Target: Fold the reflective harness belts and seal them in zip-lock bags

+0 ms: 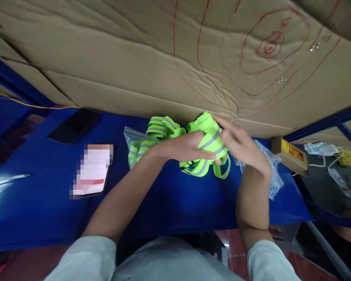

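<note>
My left hand (190, 146) is closed around a bundle of neon-yellow reflective straps (212, 136) with grey stripes. My right hand (241, 142) is against the bundle's right side, its fingers stretched out along the upper edge and slightly blurred. A strap loop (222, 169) dangles below, and black buckle parts show near the lower left of the bundle. Just left of it, more coiled reflective straps (160, 127) lie on the blue table (175, 203). A clear plastic bag (133, 146) with similar straps inside is partly hidden by my left forearm.
A lit phone (93, 169) and a dark phone-like slab (74, 125) lie at left, with a pen (14, 178) farther out. Crumpled clear plastic (273, 171) and a small cardboard box (291, 156) are at right. A cardboard wall (128, 58) rises behind the table. Another person's arm (349, 230) shows far right.
</note>
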The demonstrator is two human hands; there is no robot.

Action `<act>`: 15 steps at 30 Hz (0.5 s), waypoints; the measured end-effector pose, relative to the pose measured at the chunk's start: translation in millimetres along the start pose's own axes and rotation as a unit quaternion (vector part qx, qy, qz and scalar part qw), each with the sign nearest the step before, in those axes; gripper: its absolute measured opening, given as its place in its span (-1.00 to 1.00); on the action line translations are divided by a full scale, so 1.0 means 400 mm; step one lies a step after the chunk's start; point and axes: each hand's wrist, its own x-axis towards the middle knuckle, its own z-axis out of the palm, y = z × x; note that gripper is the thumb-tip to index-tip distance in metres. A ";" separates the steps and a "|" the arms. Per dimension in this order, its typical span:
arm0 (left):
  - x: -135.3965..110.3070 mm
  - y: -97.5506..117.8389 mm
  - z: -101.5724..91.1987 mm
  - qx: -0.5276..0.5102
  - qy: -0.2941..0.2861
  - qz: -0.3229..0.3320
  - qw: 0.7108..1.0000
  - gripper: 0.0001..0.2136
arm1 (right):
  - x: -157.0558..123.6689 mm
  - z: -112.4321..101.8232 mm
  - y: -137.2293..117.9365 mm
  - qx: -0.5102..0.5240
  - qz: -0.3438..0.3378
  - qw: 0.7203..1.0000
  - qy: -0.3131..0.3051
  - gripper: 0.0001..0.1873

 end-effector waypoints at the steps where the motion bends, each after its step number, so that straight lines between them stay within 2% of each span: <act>1: 0.006 -0.006 0.004 0.004 0.015 0.001 1.000 -0.80 | -0.002 0.001 -0.003 -0.016 0.003 0.999 -0.034 -0.28; 2: 0.010 -0.011 0.007 0.002 0.031 0.001 1.000 -0.78 | -0.002 0.006 -0.004 -0.024 0.006 0.998 -0.054 -0.23; 4: 0.017 -0.022 0.011 -0.032 0.069 -0.010 0.997 -0.76 | 0.003 0.023 -0.002 -0.029 0.005 0.999 -0.037 -0.18; 7: 0.021 -0.038 0.013 -0.129 0.112 -0.046 0.984 -0.72 | 0.014 0.042 0.006 -0.025 0.030 0.996 0.076 -0.20; 9: 0.021 -0.045 0.015 -0.169 0.105 -0.066 0.978 -0.72 | 0.019 0.040 0.014 -0.019 0.053 0.993 0.105 -0.25; 10: 0.020 -0.046 0.016 -0.167 0.090 -0.070 0.979 -0.73 | 0.020 0.035 0.021 -0.010 0.060 0.995 0.082 -0.27; 12: 0.019 -0.045 0.020 -0.129 0.053 -0.069 0.988 -0.74 | 0.024 0.022 0.040 0.030 0.071 0.997 -0.019 -0.27; 15: 0.018 -0.034 0.024 -0.081 0.041 -0.050 0.995 -0.73 | 0.032 0.014 0.073 0.175 0.132 0.965 -0.147 -0.21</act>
